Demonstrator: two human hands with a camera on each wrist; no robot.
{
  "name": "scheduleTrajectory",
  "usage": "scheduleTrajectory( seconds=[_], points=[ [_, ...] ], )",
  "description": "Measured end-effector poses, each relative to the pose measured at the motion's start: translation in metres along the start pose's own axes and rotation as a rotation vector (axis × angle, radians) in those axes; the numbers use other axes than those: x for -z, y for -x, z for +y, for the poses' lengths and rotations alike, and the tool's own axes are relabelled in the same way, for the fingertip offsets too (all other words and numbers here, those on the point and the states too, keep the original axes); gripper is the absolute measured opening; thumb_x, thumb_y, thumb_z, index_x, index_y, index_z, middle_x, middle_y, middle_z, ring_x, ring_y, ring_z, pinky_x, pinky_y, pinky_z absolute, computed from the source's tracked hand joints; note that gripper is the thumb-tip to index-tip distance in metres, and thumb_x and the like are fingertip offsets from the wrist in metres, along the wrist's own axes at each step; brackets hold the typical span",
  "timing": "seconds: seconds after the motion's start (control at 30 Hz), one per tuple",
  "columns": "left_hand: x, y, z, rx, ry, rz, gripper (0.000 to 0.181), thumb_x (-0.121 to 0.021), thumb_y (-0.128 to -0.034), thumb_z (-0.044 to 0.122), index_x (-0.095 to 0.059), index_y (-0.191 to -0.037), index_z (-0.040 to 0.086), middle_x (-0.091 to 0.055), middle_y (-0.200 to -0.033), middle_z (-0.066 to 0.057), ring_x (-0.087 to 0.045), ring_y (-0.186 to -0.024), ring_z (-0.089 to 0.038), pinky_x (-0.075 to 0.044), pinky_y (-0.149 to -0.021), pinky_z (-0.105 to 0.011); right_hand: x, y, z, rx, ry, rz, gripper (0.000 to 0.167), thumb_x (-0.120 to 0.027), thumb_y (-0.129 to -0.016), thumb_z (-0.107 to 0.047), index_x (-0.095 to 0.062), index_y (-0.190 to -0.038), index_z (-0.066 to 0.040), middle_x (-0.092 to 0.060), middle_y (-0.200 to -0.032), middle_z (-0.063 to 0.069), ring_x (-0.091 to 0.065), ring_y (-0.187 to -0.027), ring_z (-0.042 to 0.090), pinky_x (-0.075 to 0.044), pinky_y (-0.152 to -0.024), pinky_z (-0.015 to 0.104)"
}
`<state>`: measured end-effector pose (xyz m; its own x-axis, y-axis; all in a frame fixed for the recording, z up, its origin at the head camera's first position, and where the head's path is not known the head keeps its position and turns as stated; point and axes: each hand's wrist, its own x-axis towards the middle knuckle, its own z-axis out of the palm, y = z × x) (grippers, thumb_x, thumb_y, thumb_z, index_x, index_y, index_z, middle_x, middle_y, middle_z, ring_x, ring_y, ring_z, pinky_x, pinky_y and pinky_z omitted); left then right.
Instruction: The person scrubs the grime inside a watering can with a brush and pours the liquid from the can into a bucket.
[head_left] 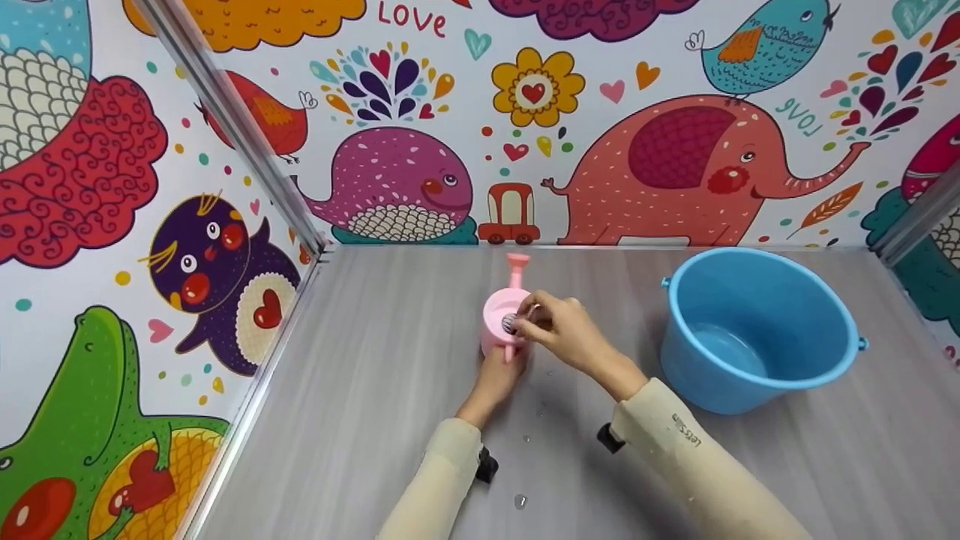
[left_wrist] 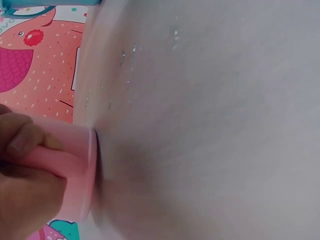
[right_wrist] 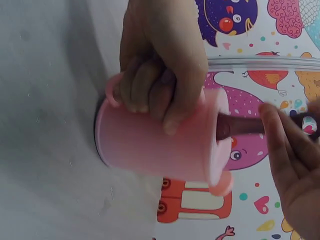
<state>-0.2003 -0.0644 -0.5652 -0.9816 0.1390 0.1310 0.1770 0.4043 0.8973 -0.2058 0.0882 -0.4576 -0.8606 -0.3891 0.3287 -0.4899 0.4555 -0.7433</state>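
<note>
A pink toy watering can [head_left: 496, 306] stands upright on the grey table, its spout [head_left: 516, 268] towards the back wall. My left hand [head_left: 499, 376] grips the can's handle [left_wrist: 47, 159], fingers curled round it in the left wrist view. Above the open top, my right hand [head_left: 564, 330] pinches a slim dark rod-like thing [right_wrist: 244, 125]. Its lower end goes inside the can's mouth. A small round patch with dark and light stripes [head_left: 509, 323] shows there in the head view; I cannot tell its exact kind.
A blue bucket [head_left: 739, 390] stands on the table to the right of my hands. Water drops [head_left: 520, 501] dot the grey tabletop [head_left: 360, 390] near the can and between my arms. Cartoon-printed walls [head_left: 420, 75] rise at the back and left.
</note>
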Motion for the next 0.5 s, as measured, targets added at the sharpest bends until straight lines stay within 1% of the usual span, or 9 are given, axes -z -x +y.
scheduleTrajectory(
  seconds=[0.03, 0.07, 0.13, 0.23, 0.3, 0.4, 0.43, 0.5],
  points=[
    [0.0001, -0.0003, -0.0004, 0.0, 0.013, 0.002, 0.036, -0.054, -0.0967, 0.014, -0.061, -0.123, -0.01, -0.07, -0.11, -0.018, -0.06, -0.101, -0.021, -0.05, -0.093, -0.035, 0.0012, -0.0012, 0.0002, 0.024, 0.007, -0.022, 0.017, -0.07, -0.093, -0.018, -0.065, -0.1, -0.004, -0.075, -0.09, 0.009, -0.072, -0.078, 0.015, -0.059, -0.07, 0.029],
    [0.0001, -0.0006, -0.0007, 0.005, 0.034, 0.004, 0.038, -0.054, -0.0967, 0.014, -0.059, -0.126, -0.01, -0.068, -0.117, -0.02, -0.06, -0.106, -0.023, -0.049, -0.097, -0.037, 0.0025, -0.0025, 0.0, 0.051, 0.016, -0.037, 0.017, -0.07, -0.092, -0.019, -0.065, -0.1, -0.005, -0.075, -0.091, 0.009, -0.073, -0.081, 0.016, -0.06, -0.073, 0.031],
    [0.0004, -0.0011, -0.0007, 0.013, 0.053, 0.006, 0.042, -0.055, -0.0963, 0.015, -0.057, -0.13, -0.01, -0.065, -0.125, -0.021, -0.059, -0.115, -0.024, -0.046, -0.102, -0.04, 0.0043, -0.005, -0.0004, 0.102, 0.058, -0.036, 0.016, -0.071, -0.091, -0.019, -0.065, -0.097, -0.006, -0.076, -0.091, 0.008, -0.074, -0.082, 0.016, -0.06, -0.074, 0.032],
    [0.0014, -0.0004, 0.0001, 0.026, 0.048, -0.017, 0.043, -0.054, -0.0959, 0.016, -0.056, -0.13, -0.01, -0.066, -0.121, -0.02, -0.055, -0.105, -0.021, -0.046, -0.098, -0.038, 0.0052, -0.0075, -0.0008, 0.164, 0.126, -0.007, 0.015, -0.072, -0.09, -0.019, -0.065, -0.094, -0.007, -0.076, -0.087, 0.006, -0.073, -0.077, 0.014, -0.059, -0.07, 0.03],
    [0.0015, 0.0004, -0.0004, 0.018, 0.023, -0.028, 0.044, -0.053, -0.0958, 0.017, -0.056, -0.132, -0.009, -0.066, -0.124, -0.019, -0.054, -0.104, -0.018, -0.047, -0.098, -0.035, 0.0048, -0.0073, -0.0009, 0.192, 0.165, 0.011, 0.014, -0.072, -0.089, -0.019, -0.065, -0.093, -0.007, -0.075, -0.084, 0.005, -0.07, -0.072, 0.011, -0.058, -0.066, 0.028],
    [0.0021, 0.0022, -0.0008, 0.004, 0.024, -0.049, 0.045, -0.052, -0.0968, 0.016, -0.053, -0.134, -0.009, -0.066, -0.114, -0.016, -0.052, -0.099, -0.018, -0.045, -0.089, -0.03, 0.0037, -0.0053, -0.0014, 0.222, 0.196, 0.036, 0.013, -0.072, -0.089, -0.019, -0.066, -0.092, -0.008, -0.073, -0.08, 0.004, -0.065, -0.066, 0.008, -0.055, -0.061, 0.025],
    [0.0023, 0.0026, -0.0009, -0.006, 0.027, -0.05, 0.046, -0.052, -0.0968, 0.015, -0.051, -0.136, -0.01, -0.066, -0.114, -0.015, -0.052, -0.1, -0.018, -0.044, -0.088, -0.028, 0.0033, -0.0046, -0.0016, 0.234, 0.204, 0.048, 0.014, -0.072, -0.089, -0.02, -0.066, -0.092, -0.008, -0.073, -0.08, 0.003, -0.063, -0.065, 0.008, -0.054, -0.06, 0.024],
    [0.0029, 0.0035, -0.0016, -0.014, 0.036, -0.059, 0.048, -0.053, -0.0967, 0.014, -0.048, -0.138, -0.01, -0.064, -0.105, -0.015, -0.052, -0.1, -0.018, -0.041, -0.084, -0.026, 0.0017, -0.0031, -0.0015, 0.262, 0.224, 0.072, 0.014, -0.073, -0.089, -0.02, -0.066, -0.091, -0.008, -0.072, -0.079, 0.003, -0.06, -0.063, 0.008, -0.052, -0.058, 0.024]
  ],
)
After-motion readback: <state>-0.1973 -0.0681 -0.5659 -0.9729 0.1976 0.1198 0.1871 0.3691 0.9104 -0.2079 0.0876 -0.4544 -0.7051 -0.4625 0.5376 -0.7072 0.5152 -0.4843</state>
